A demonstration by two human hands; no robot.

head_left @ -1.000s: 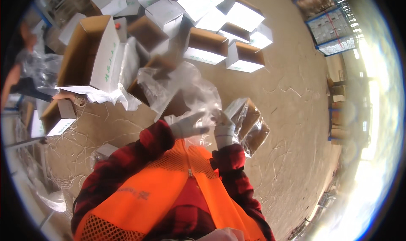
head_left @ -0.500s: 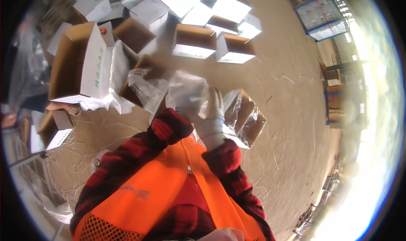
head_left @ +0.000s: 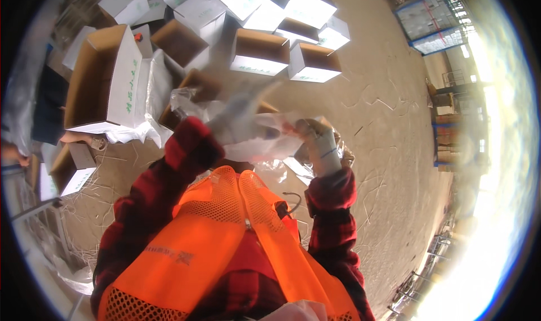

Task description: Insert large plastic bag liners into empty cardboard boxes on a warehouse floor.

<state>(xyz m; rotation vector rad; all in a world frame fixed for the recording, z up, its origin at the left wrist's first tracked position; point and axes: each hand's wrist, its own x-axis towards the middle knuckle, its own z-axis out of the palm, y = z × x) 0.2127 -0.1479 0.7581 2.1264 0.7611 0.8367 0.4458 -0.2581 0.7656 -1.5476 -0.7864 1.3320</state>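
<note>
My right hand (head_left: 317, 140), in a pale glove, has its fingers curled on the edge of a thin translucent plastic bag (head_left: 262, 150). The bag stretches leftward in front of my chest. My left hand (head_left: 239, 121), also gloved and smeared by motion, is at the bag's left side with its fingers stretched out and the thumb apart. Whether it touches the film is hard to make out. Below the hands, partly hidden, stands an open carton with clear film (head_left: 345, 155) over it. A second open carton (head_left: 197, 87), with crumpled film at its rim, is just beyond my left hand.
Several white cartons with brown insides (head_left: 260, 53) crowd the far floor. A large tilted carton (head_left: 101, 78) rests on white film at left. Another person's arm (head_left: 79, 138) is beside a small carton (head_left: 73, 171). Loose strips litter the floor; racks (head_left: 445, 129) line the right.
My hands have drawn apart, the left going left and the right going right. The bag, bunched between them before, is now spread wider. The other person's film at far left has dropped lower.
</note>
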